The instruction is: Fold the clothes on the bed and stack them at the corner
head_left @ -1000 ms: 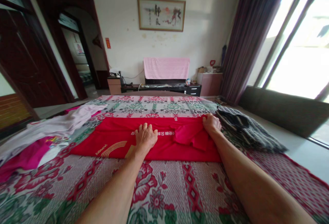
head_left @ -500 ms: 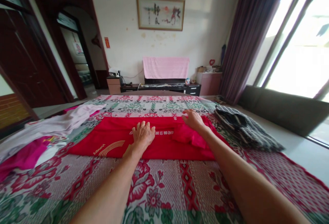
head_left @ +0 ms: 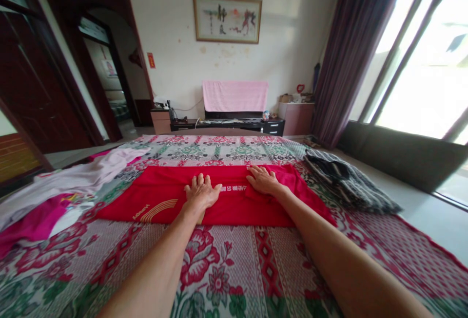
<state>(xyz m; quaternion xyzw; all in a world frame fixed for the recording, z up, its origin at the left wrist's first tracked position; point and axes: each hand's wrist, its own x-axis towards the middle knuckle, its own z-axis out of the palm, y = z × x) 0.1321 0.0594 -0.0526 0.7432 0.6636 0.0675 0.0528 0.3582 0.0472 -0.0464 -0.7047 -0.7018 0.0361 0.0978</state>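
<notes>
A red printed shirt [head_left: 153, 189] lies folded lengthwise in front of me on the floral bedspread [head_left: 223, 259]. Gold arcs show near its left end and white characters across its middle. My left hand [head_left: 202, 194] rests flat on the middle of the shirt, fingers spread. Farther right, my right hand [head_left: 263, 180] lies on the same cloth with its fingers stretched out, over a part folded inward. Neither hand grips the fabric.
Pale and magenta clothes [head_left: 47, 206] lie loosely heaped at the left. A striped dark garment [head_left: 347, 181] lies folded at the right, near a grey ledge [head_left: 409, 157]. Beyond the bed stands a low black cabinet [head_left: 234, 125] with a pink cloth [head_left: 235, 96] above it.
My right hand has come down and slightly left onto the shirt, and the bunched cloth under it is now flatter. My left hand stays nearly in place.
</notes>
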